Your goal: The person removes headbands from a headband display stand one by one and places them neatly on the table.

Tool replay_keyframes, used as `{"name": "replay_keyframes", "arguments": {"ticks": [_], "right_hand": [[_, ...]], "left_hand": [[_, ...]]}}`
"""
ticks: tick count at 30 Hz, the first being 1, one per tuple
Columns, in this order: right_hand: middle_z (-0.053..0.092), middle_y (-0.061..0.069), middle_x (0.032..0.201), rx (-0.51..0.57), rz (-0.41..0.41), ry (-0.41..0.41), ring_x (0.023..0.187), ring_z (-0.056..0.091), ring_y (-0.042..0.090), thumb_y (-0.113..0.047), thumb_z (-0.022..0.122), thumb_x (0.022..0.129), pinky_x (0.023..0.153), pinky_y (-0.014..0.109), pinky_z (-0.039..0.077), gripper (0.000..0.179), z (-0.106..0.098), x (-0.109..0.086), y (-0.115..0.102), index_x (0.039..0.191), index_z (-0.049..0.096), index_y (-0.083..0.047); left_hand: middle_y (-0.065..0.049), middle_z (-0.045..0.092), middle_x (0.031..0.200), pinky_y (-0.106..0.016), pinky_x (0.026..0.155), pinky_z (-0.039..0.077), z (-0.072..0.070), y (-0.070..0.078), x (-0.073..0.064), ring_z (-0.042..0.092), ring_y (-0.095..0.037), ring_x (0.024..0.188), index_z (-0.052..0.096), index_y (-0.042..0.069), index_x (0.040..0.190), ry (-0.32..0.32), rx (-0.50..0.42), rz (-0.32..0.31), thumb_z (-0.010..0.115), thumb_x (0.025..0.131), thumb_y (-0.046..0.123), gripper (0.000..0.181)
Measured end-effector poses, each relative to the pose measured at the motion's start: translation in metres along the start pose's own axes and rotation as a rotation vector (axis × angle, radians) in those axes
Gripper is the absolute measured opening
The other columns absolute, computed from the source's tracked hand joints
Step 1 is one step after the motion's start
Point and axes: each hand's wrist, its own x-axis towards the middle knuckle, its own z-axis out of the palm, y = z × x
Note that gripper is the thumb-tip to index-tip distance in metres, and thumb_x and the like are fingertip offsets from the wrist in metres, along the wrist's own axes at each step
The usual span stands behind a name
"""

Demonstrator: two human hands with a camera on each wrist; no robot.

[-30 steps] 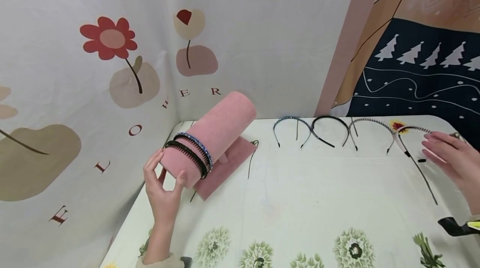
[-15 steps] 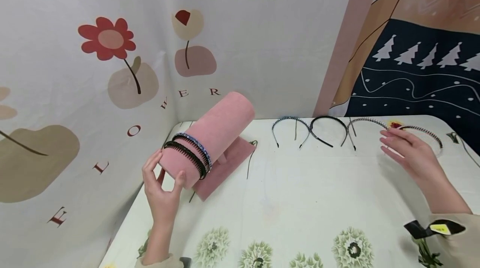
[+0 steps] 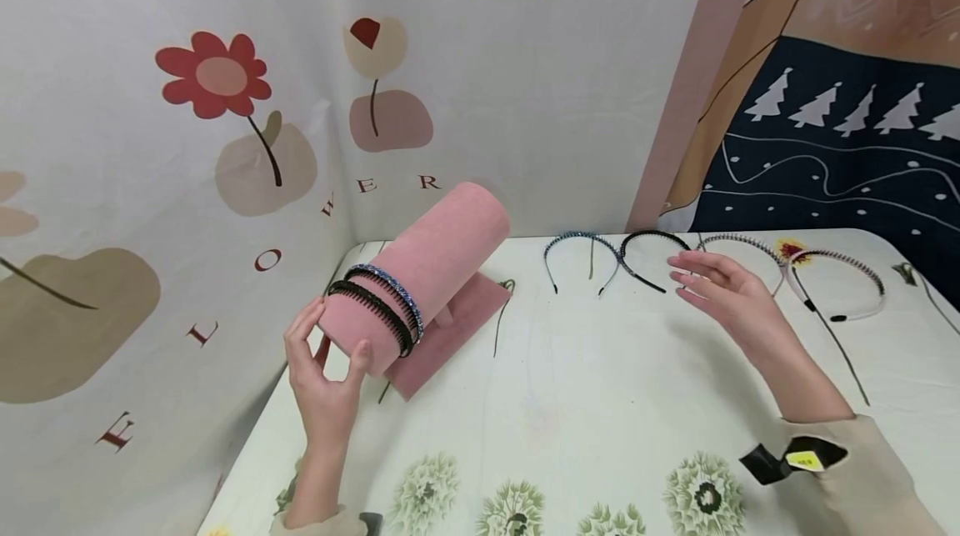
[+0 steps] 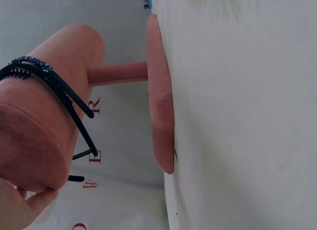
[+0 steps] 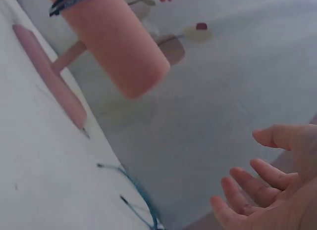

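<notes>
A pink velvet headband display stand (image 3: 442,248), a padded roll on a post and flat base, stands at the left of the table. Its near end is gripped by my left hand (image 3: 326,390), thumb on one side and fingers on the other. Round the roll sit a black toothed headband (image 3: 372,311) and a blue sparkly headband (image 3: 393,290). My right hand (image 3: 731,303) hangs in the air with loosely spread fingers and holds nothing. In the head view it overlaps part of a black headband (image 3: 637,269) and a grey spiky headband (image 3: 750,242).
Along the table's back edge, a blue headband (image 3: 573,237) lies left of the black one, and a white headband with a dark toothed top (image 3: 862,269) lies at the far right. Printed cloth (image 3: 525,86) hangs behind the white flowered table (image 3: 570,419).
My right hand has moved left from over the white headband, past the grey one, toward the black one, uncovering the white headband. My left hand and the stand stay in place.
</notes>
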Motion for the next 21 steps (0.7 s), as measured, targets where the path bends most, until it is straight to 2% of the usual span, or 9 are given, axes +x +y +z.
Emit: {"name": "replay_keyframes", "arguments": {"ticks": [5,9,14,18,21], "right_hand": [[0.059,-0.010,0.130,-0.151,0.029,-0.033,0.114,0.061,-0.006,-0.022,0.060,0.099,0.094,0.013,0.053,0.040,0.030,0.003,-0.009,0.137,0.049,-0.014],[0.059,-0.006,0.133,-0.242,0.014,-0.075,0.117,0.060,-0.004,-0.025,0.060,0.099,0.095,0.013,0.052,0.043,0.052,0.005,-0.012,0.139,0.049,-0.012],[0.063,-0.005,0.130,-0.246,-0.022,-0.144,0.117,0.061,-0.001,-0.019,0.060,0.099,0.096,0.014,0.052,0.044,0.077,0.009,-0.008,0.138,0.049,-0.003],[0.062,0.006,0.133,-0.248,-0.022,-0.173,0.116,0.063,0.001,-0.016,0.061,0.098,0.097,0.015,0.052,0.043,0.095,0.012,-0.003,0.137,0.050,-0.001],[0.058,0.019,0.136,-0.242,-0.027,-0.192,0.118,0.064,0.010,-0.013,0.062,0.097,0.097,0.016,0.052,0.042,0.108,0.014,0.002,0.135,0.052,0.000]], "left_hand": [[-0.028,0.046,0.141,-0.012,0.108,0.041,0.000,0.000,0.000,0.045,-0.004,0.133,0.046,-0.014,0.134,0.002,-0.003,-0.002,0.068,0.078,-0.002,0.061],[-0.028,0.046,0.141,-0.013,0.108,0.041,0.000,-0.002,-0.001,0.045,-0.006,0.134,0.046,-0.013,0.135,0.002,-0.003,-0.005,0.068,0.078,-0.002,0.062],[-0.026,0.046,0.143,-0.013,0.109,0.041,-0.001,-0.008,-0.001,0.045,-0.007,0.135,0.046,-0.011,0.136,0.000,0.004,-0.009,0.069,0.078,-0.001,0.063],[-0.025,0.046,0.143,-0.013,0.109,0.041,-0.001,-0.010,-0.002,0.044,-0.006,0.135,0.046,-0.010,0.136,-0.002,0.007,-0.012,0.069,0.078,-0.001,0.063],[-0.026,0.046,0.143,-0.013,0.108,0.041,-0.001,-0.005,-0.001,0.044,-0.006,0.135,0.046,-0.011,0.136,-0.006,0.010,-0.014,0.069,0.078,-0.001,0.063]]}}
